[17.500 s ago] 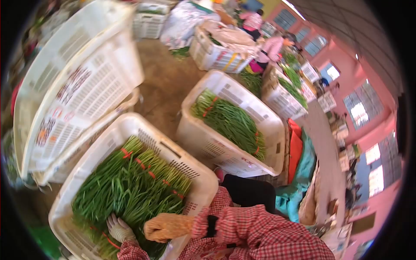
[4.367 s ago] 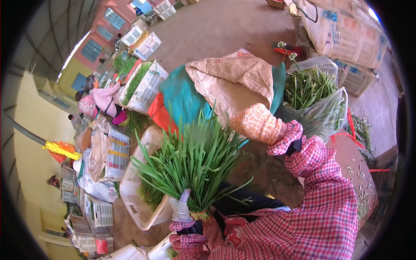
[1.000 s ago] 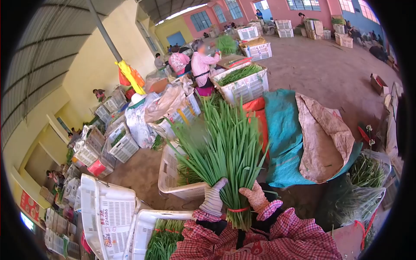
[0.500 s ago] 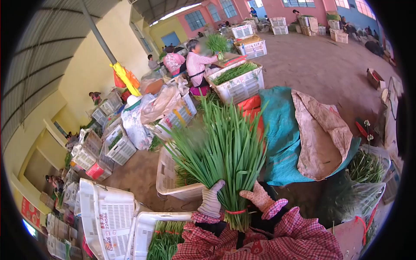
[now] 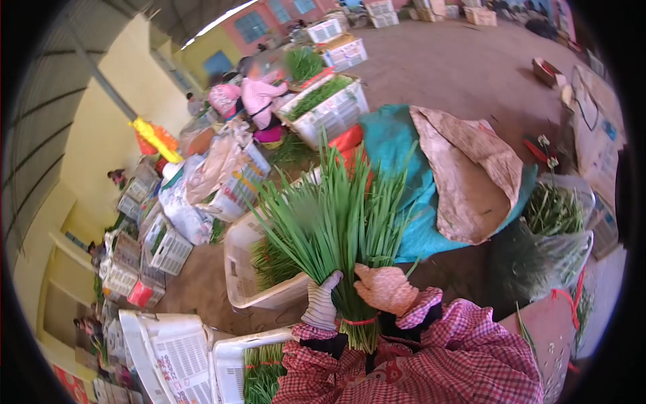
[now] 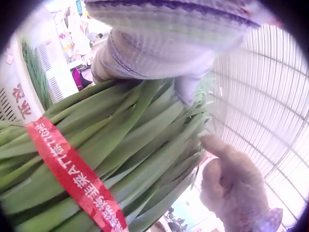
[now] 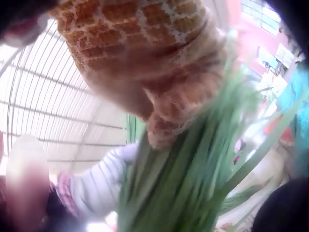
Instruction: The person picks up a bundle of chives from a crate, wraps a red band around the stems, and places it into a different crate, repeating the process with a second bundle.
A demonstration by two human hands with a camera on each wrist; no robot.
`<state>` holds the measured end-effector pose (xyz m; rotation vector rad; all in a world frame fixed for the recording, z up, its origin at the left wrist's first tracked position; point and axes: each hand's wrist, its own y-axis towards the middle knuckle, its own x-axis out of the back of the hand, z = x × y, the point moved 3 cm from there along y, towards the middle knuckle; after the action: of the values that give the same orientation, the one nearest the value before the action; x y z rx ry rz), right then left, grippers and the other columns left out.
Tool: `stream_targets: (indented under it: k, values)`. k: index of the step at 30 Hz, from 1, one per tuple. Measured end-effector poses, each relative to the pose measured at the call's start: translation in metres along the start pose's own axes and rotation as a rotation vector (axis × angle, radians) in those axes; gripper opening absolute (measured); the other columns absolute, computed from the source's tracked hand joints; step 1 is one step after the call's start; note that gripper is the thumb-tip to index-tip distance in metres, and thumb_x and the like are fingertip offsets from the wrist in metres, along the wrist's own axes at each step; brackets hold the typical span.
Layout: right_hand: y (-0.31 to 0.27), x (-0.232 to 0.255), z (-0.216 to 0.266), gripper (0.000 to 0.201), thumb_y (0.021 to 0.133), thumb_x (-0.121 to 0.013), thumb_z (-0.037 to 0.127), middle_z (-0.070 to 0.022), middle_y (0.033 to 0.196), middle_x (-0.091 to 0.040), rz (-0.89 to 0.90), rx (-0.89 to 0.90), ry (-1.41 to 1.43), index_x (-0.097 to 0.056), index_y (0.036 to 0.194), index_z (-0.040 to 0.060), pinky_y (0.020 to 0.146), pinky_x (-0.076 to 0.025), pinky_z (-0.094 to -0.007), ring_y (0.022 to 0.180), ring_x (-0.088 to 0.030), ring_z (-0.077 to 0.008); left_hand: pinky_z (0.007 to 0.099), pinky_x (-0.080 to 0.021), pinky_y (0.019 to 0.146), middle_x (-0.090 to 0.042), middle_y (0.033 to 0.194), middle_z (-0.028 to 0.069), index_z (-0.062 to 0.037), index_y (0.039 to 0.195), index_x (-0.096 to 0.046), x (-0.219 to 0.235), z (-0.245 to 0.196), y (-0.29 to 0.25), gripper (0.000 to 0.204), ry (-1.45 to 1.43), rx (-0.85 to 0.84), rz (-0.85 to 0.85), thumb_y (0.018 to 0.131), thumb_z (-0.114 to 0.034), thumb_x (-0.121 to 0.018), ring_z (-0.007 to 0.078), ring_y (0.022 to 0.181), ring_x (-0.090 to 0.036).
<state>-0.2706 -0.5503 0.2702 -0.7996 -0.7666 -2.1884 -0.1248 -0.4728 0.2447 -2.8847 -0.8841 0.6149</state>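
A big bunch of garlic chives stands leaves-up before my lap, a red band round its stem end. Red tape with white print crosses it in the left wrist view. My left hand, in a striped glove, grips the bunch from the left with the thumb across the front. On the other side my right hand, in an orange-patterned glove, holds leaves above the band. Its fingers are bent against the leaves in the right wrist view, where the leaves are blurred.
A white crate with chives stands ahead left; another crate with bunches is beside my left sleeve. Teal and brown sacks lie ahead. A plastic bag of greens stands at right. Other people sit farther off.
My right hand, off the bunch 4.4 s ago, now holds it and has shifted slightly up and left along the leaves. At first both hands were over a crate. The head view has turned.
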Motion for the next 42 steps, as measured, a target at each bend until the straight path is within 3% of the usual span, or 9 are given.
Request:
stream_targets:
  k: [3,8,12,17,24,30,33,36,42]
  values:
    - [-0.011,-0.026,-0.002,0.047,0.088,-0.058,0.029,-0.0169,0.065,-0.063,-0.026,-0.057,-0.044,-0.051,0.125,0.0015,0.053,-0.047,-0.0529,0.057,-0.062,-0.0393,0.0346,-0.049,0.092,-0.063,0.115,0.0048,-0.0043,0.124,-0.058,0.011,0.021,0.011,0.045,-0.046,0.065,0.035,0.086,-0.025,-0.071,0.0184,0.104,-0.06]
    - [-0.018,-0.05,-0.009,0.056,0.087,-0.058,0.028,-0.0112,0.057,-0.062,0.013,-0.098,-0.284,-0.047,0.133,-0.0022,0.042,-0.043,-0.0504,0.044,-0.058,-0.0326,0.0377,-0.049,0.093,-0.062,0.117,0.0055,-0.0043,0.126,-0.057,-0.023,0.017,-0.001,0.047,-0.072,0.148,0.069,0.086,-0.025,-0.071,0.0204,0.105,-0.059]
    - [-0.012,-0.034,-0.013,0.059,0.088,-0.056,0.027,-0.0146,0.06,-0.063,0.07,-0.084,-0.099,-0.043,0.136,-0.003,0.046,-0.045,-0.0521,0.05,-0.061,-0.0361,0.0378,-0.053,0.085,-0.065,0.108,0.0065,-0.0027,0.119,-0.06,-0.012,0.037,0.017,0.039,0.016,0.122,-0.008,0.085,-0.016,-0.072,0.0208,0.097,-0.063]
    - [-0.032,-0.011,-0.03,0.047,0.089,-0.057,0.027,-0.0187,0.095,-0.068,-0.018,-0.138,0.056,-0.049,0.132,0.0088,0.068,-0.052,-0.0468,0.08,-0.066,-0.037,0.0374,-0.058,0.078,-0.067,0.103,0.0098,0.0002,0.115,-0.061,-0.027,0.029,0.013,0.034,-0.101,0.049,-0.125,0.083,-0.007,-0.069,0.0234,0.09,-0.067]
    - [-0.051,-0.009,-0.072,0.033,0.09,-0.057,0.031,-0.0163,0.08,-0.068,-0.128,-0.185,-0.088,-0.061,0.113,0.0079,0.062,-0.051,-0.0487,0.071,-0.066,-0.0368,0.0401,-0.059,0.081,-0.065,0.108,0.0111,0.0006,0.121,-0.057,-0.013,0.041,0.018,0.041,-0.194,0.065,-0.104,0.082,-0.007,-0.069,0.0246,0.091,-0.066]
    - [-0.032,0.016,-0.072,0.031,0.089,-0.059,0.033,-0.0159,0.088,-0.069,0.025,-0.227,-0.065,-0.067,0.109,0.0104,0.072,-0.052,-0.0468,0.082,-0.067,-0.0367,0.0401,-0.059,0.081,-0.064,0.11,0.0112,0.001,0.121,-0.057,-0.017,0.035,0.012,0.042,-0.167,0.076,-0.093,0.081,-0.007,-0.069,0.0247,0.093,-0.066]
    - [-0.018,0.022,-0.073,0.025,0.088,-0.062,0.029,-0.0147,0.083,-0.068,-0.094,-0.163,0.284,-0.069,0.102,0.0092,0.074,-0.053,-0.0434,0.08,-0.066,-0.0353,0.0395,-0.058,0.081,-0.065,0.11,0.0111,0.001,0.121,-0.057,-0.018,0.036,0.012,0.043,-0.161,0.047,-0.08,0.081,-0.007,-0.07,0.0244,0.093,-0.066]
    - [-0.004,0.032,-0.065,0.02,0.088,-0.063,0.024,-0.0128,0.087,-0.068,-0.316,-0.003,0.279,-0.069,0.101,0.0102,0.074,-0.053,-0.0409,0.085,-0.066,-0.0331,0.0388,-0.058,0.081,-0.065,0.11,0.0108,0.001,0.121,-0.058,-0.013,0.04,0.015,0.043,-0.142,0.03,-0.089,0.08,-0.007,-0.071,0.024,0.093,-0.065]
    - [0.01,0.022,-0.059,0.013,0.085,-0.063,0.019,-0.0093,0.093,-0.065,-0.214,0.211,0.082,-0.067,0.093,0.0109,0.067,-0.053,-0.0431,0.082,-0.065,-0.0305,0.0382,-0.052,0.093,-0.062,0.119,0.0108,0.0,0.128,-0.054,-0.005,0.048,0.017,0.049,-0.044,0.066,-0.053,0.084,-0.016,-0.067,0.0241,0.105,-0.062]
